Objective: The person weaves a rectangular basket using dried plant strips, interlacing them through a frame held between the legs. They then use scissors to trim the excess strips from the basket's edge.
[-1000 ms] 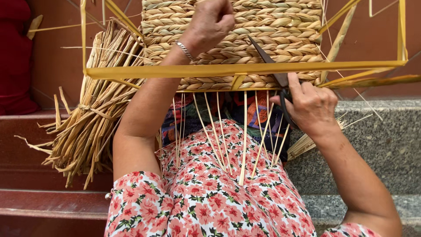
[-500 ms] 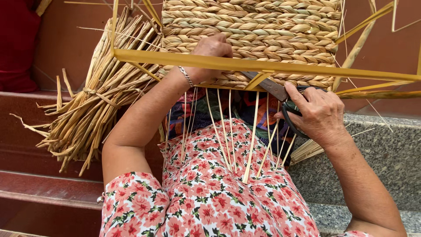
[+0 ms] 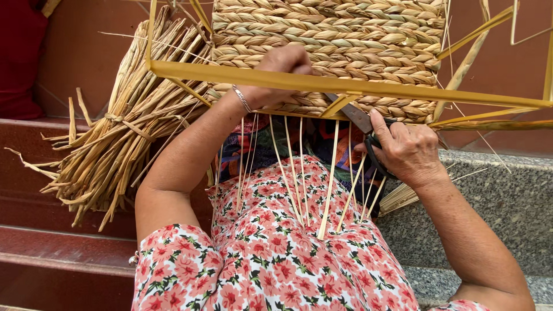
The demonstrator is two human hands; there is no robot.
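Observation:
A half-woven basket of braided straw [image 3: 328, 40] rests above my lap inside a yellow metal frame [image 3: 345, 86]. My left hand [image 3: 282, 66], with a thin bracelet on its wrist, presses on the weave's lower edge behind the frame bar. My right hand [image 3: 406, 150] grips the black handles of scissors [image 3: 360, 121], whose blades point up-left under the basket's bottom edge. Several loose straw ends [image 3: 299, 173] hang from the basket over my floral-print lap.
A tied bundle of dry straw [image 3: 121, 138] leans on red-brown steps [image 3: 52, 247] at the left. A grey speckled stone ledge [image 3: 495, 196] runs at the right. A dark red cloth [image 3: 20, 52] sits in the upper left corner.
My left hand has slid down from high on the weave to its lower edge. The basket and frame have shifted lower in view. The scissors stay under the bottom edge.

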